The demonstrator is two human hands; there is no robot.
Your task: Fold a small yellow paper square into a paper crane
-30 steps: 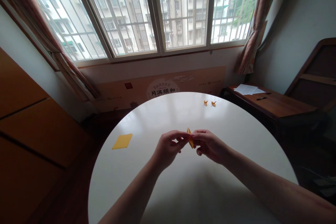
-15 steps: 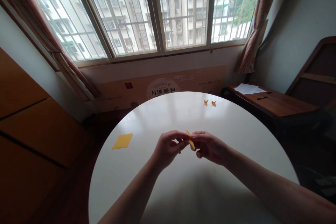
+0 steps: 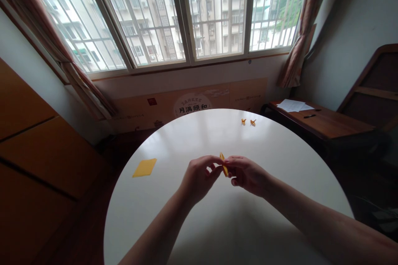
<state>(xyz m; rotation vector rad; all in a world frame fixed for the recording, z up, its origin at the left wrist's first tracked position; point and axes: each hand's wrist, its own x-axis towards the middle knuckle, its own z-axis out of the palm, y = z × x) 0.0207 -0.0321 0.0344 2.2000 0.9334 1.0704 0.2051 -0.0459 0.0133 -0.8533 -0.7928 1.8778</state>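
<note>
Above the middle of the white round table [image 3: 149, 223], a small piece of folded yellow paper [image 3: 225, 170] is pinched between my two hands. My left hand [image 3: 200, 174] grips its left side between thumb and fingers. From the right, my right hand [image 3: 247, 172] holds it with thumb and fingertips, the lower fingers curled. The fingers cover the paper's middle; only its upper tip and lower end show. To the left lies a stack of square yellow paper [image 3: 144, 167]. Two small folded paper cranes [image 3: 253, 122] stand at the far side of the table.
A low wooden bench [image 3: 336, 122] with white sheets [image 3: 292, 105] and a dark pen-like item stands beyond the table at right. Wooden cabinet doors [image 3: 31, 161] are at left. Behind the table, a printed cardboard panel [image 3: 168, 107] leans below the barred window.
The folded yellow paper has tilted slightly more upright and shifted a little left within my fingers. Both hands keep hold of it in nearly the same place.
</note>
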